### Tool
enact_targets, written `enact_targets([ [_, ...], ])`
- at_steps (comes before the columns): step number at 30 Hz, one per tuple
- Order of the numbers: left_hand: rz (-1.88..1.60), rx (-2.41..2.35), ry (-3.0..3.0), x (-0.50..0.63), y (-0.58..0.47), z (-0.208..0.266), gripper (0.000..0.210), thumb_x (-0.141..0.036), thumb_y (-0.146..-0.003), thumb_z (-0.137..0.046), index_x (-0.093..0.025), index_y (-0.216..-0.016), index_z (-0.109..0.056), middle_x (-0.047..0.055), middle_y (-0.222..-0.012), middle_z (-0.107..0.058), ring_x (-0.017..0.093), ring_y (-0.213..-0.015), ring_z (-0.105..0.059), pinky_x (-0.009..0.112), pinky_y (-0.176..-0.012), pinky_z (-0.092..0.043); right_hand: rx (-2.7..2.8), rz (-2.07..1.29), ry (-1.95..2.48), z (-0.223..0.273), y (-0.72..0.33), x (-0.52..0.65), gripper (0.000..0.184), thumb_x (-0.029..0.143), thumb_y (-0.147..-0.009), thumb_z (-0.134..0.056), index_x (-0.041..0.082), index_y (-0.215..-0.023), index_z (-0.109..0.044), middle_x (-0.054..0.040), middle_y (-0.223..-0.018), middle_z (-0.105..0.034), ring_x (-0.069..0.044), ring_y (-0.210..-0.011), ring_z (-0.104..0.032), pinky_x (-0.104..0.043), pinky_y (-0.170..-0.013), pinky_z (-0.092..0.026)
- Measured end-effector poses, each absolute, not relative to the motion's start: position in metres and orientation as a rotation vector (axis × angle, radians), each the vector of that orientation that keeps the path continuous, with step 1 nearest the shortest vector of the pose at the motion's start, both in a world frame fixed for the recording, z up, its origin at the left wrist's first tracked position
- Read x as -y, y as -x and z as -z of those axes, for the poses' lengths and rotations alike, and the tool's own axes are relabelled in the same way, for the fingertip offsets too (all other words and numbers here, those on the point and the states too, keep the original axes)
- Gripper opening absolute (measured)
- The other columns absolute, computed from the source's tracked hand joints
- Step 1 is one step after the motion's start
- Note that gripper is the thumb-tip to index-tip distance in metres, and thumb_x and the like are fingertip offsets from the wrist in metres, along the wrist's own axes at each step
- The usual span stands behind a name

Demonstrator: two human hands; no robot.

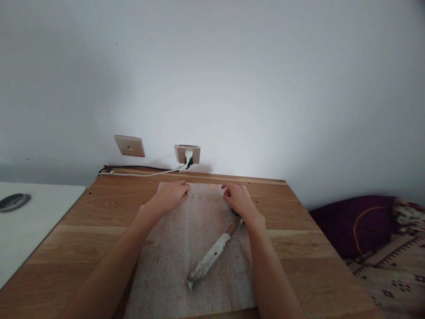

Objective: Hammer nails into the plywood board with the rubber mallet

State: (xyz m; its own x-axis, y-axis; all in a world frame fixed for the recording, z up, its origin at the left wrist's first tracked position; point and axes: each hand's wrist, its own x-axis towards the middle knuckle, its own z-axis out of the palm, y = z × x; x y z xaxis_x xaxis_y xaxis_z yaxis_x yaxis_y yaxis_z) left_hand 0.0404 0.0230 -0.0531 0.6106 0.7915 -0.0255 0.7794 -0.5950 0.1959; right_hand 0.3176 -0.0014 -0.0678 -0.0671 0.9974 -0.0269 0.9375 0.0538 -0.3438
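Observation:
A pale, worn wooden board lies on the brown table. Several small, shiny nails form a row near its far edge, between my hands. At the left end of that row, my left hand is closed, fingertips pinched; what is in them is too small to make out. My right hand curls its fingers by the right end, thumb close to the fingers, and its contents are hidden. A hammer rests diagonally on the board, its handle wrapped in white; the head is mostly covered by my right wrist.
The wooden table stands against a white wall. A wall socket holds a plug, with white and black cables along the table's back edge. A white surface is at left, patterned cloth and purple fabric at right.

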Motion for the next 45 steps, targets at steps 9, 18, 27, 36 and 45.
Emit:
enact_targets([
  [9,-0.161,-1.345,-2.661,-0.022,-0.043,0.054,0.013,-0.019,-0.098,-0.053,-0.018,-0.096,-0.066,0.01,-0.103,-0.067,0.027,-0.095,-0.065,0.036,-0.081,-0.048,2.094,-0.451,1.955,0.051,-0.306,0.007,0.04,0.003,-0.085,-0.061,0.02,-0.118,-0.074,-0.0036,-0.101,-0.082,-0.017,-0.094,-0.075,-0.023,-0.088,-0.05],
  [18,-0.245,-1.258,-2.591,-0.022,-0.048,0.061,0.014,-0.014,-0.098,-0.047,-0.018,-0.103,-0.06,0.008,-0.096,-0.069,0.025,-0.089,-0.066,0.034,-0.079,-0.047,2.061,-0.463,1.964,0.038,-0.288,0.015,0.027,0.009,-0.09,-0.064,0.018,-0.112,-0.077,-0.0069,-0.096,-0.082,-0.02,-0.095,-0.076,-0.027,-0.089,-0.051],
  [27,-0.235,-1.205,-2.682,-0.024,-0.051,0.071,0.018,-0.021,-0.102,-0.048,-0.019,-0.101,-0.067,0.01,-0.102,-0.074,0.027,-0.096,-0.069,0.035,-0.082,-0.048,2.069,-0.47,1.97,0.052,-0.285,0.007,0.021,0.009,-0.092,-0.066,0.015,-0.109,-0.076,-0.0096,-0.098,-0.081,-0.02,-0.094,-0.075,-0.025,-0.085,-0.052],
  [36,-0.256,-1.193,-2.642,-0.023,-0.056,0.077,0.021,-0.021,-0.102,-0.051,-0.016,-0.107,-0.071,0.013,-0.106,-0.075,0.029,-0.1,-0.069,0.038,-0.087,-0.05,2.171,-0.45,1.935,0.054,-0.282,0.007,0.031,0.003,-0.089,-0.058,0.017,-0.101,-0.083,-0.011,-0.108,-0.082,-0.024,-0.106,-0.074,-0.029,-0.096,-0.051],
  [45,-0.238,-1.312,-2.568,-0.016,-0.068,0.07,0.018,-0.019,-0.1,-0.054,-0.014,-0.1,-0.072,0.014,-0.102,-0.074,0.03,-0.1,-0.069,0.038,-0.087,-0.05,2.193,-0.455,1.89,0.052,-0.266,0.008,0.026,0.014,-0.096,-0.06,0.019,-0.108,-0.083,-0.0116,-0.112,-0.081,-0.023,-0.106,-0.075,-0.026,-0.094,-0.05],
])
